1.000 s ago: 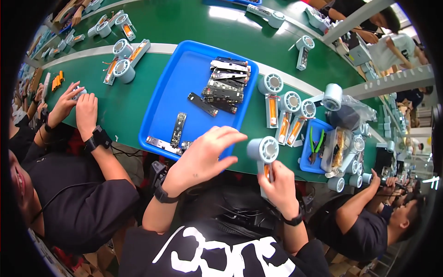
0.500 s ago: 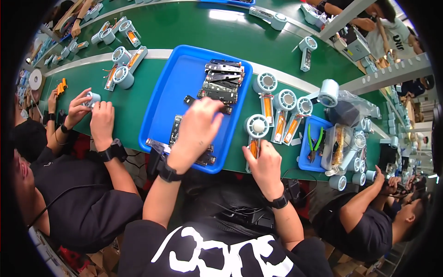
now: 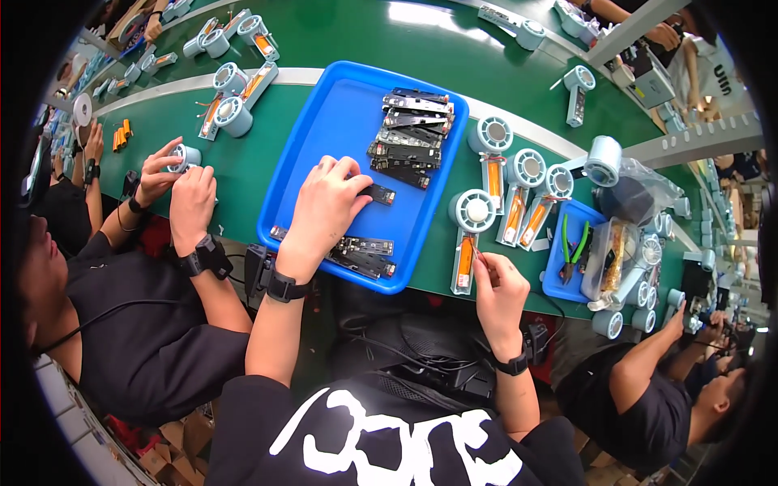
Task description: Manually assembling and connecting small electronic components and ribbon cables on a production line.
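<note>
**Hands at work over the green conveyor bench**

A long green-topped assembly bench (image 3: 267,174) is running across a busy workshop, with other seated people working at either side. Under the left hand (image 3: 324,206) a large blue plastic tray (image 3: 340,130) is lying, carrying a stack of dark rectangular circuit boards (image 3: 409,134) beyond the fingers and a few loose boards nearer the wrist. The left hand is pressing down, fingers curled, on a small dark circuit board (image 3: 379,193) that is poking out just past the fingertips; it seems to be pinching it, though the grip itself is hidden. The right hand (image 3: 498,292) is closing its fingertips on the lower end of a pale grey handheld fan body with an orange cell in its handle (image 3: 468,235), resting on the bench just beyond the tray's edge. More such fans are lying farther off.

Judging from this, the board could slip or snag on the tray's rim as it is lifted, and the lightly held fan could roll, pulling its thin wires.
</note>
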Action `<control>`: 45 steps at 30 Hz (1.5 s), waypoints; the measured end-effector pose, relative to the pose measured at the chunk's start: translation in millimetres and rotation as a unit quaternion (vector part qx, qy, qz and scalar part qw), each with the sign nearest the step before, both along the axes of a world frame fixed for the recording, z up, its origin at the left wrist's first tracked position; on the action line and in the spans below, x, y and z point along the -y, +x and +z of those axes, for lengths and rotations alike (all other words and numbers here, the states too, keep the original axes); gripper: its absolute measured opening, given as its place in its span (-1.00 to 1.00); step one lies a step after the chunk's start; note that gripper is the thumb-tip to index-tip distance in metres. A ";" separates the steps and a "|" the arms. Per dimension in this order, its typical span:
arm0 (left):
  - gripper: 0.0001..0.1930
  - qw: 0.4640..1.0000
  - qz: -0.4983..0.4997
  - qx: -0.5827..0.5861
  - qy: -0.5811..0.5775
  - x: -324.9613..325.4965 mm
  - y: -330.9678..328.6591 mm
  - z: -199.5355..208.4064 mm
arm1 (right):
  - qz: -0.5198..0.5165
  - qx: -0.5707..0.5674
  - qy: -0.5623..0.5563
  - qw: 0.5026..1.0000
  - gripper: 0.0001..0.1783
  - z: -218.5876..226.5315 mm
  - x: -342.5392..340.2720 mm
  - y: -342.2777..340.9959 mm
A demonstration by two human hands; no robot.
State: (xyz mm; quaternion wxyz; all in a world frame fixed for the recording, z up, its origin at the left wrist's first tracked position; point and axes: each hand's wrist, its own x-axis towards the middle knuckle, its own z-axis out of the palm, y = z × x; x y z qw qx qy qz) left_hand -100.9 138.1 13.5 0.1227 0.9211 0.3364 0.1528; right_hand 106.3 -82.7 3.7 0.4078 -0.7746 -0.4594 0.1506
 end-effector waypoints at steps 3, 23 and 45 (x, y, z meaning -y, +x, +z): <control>-0.75 0.999 -0.027 0.014 0.017 -2.6 -5.7 -3.7 | -0.015 -0.050 0.007 0.999 -0.84 2.9 1.6 -1.3; -0.73 0.858 -0.060 0.396 -0.321 63.6 13.1 6.3 | -0.060 -0.333 0.047 0.940 -0.81 6.8 4.8 20.1; -0.79 0.943 0.035 0.194 -0.267 92.4 67.0 -8.1 | 0.009 0.123 -0.041 0.992 -0.85 6.3 7.3 -0.2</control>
